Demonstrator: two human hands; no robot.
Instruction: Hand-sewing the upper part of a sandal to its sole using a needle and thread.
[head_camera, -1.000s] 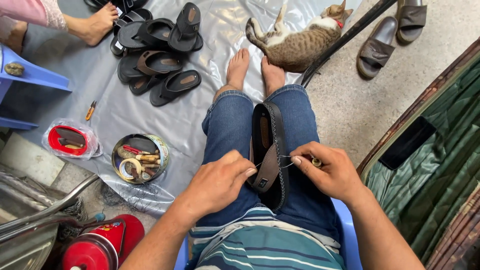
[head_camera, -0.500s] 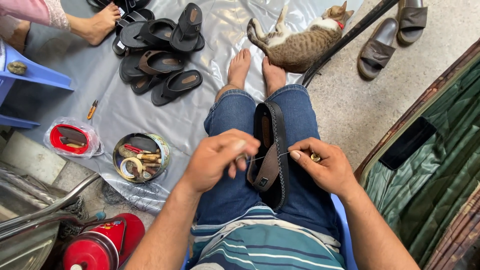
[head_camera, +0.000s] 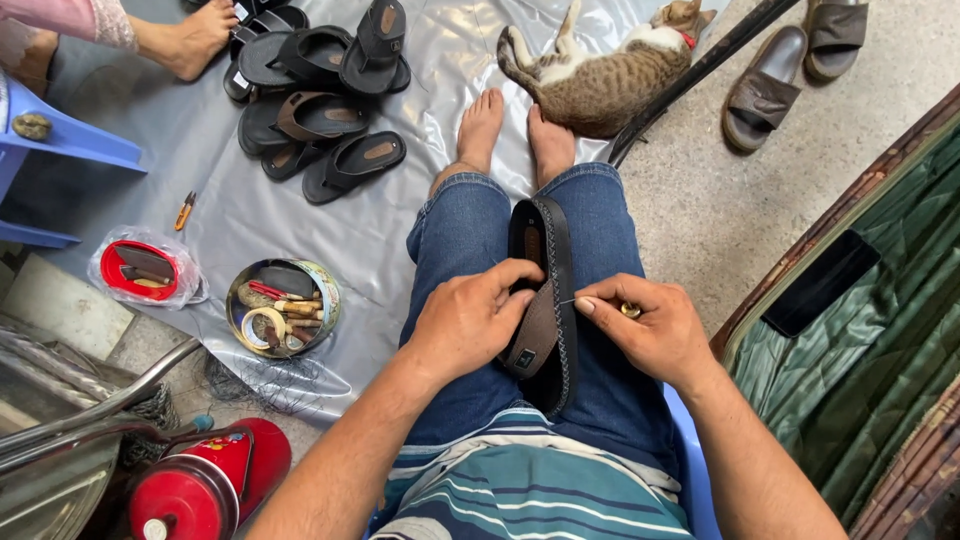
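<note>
Spotting the left hand (head_camera: 470, 325) creeping back toward the body compared with half a second ago, now curling over the brown strap (head_camera: 535, 335) rather than sitting higher up. Not seeing much change on the right hand (head_camera: 645, 325), apart from a slight drift down the lap.

Looking at the grip: left fingers closing tight around the strap and edge of the black sandal (head_camera: 555, 240), thumb pressing on top. Right thumb and forefinger pinching together on a pale thread (head_camera: 566, 301) running to the stitched rim, with a small brass-coloured tool (head_camera: 630, 310) tucked against the other fingers. Finding the sandal itself lying lengthwise between the knees, on the jeans, toe pointing away.

Guessing at good form here: keeping that thread taut and pulling straight out from the seam, not upward, so as not to tear the stitch holes. Also bracing the sole firmly against the thigh with the left hand, and keeping fingertips off the sharp end of the tool.

Moving on to containers: a round tin (head_camera: 325, 285) sitting on the grey sheet (head_camera: 300, 220) to the left, holding wooden-handled tools (head_camera: 285, 305), a roll of tape and something dark. Beside it, a clear plastic bag (head_camera: 185, 285) wrapping a red lid with dark bits inside. Not managing to tell what's in the red canister (head_camera: 200, 485) down at the corner.
</note>
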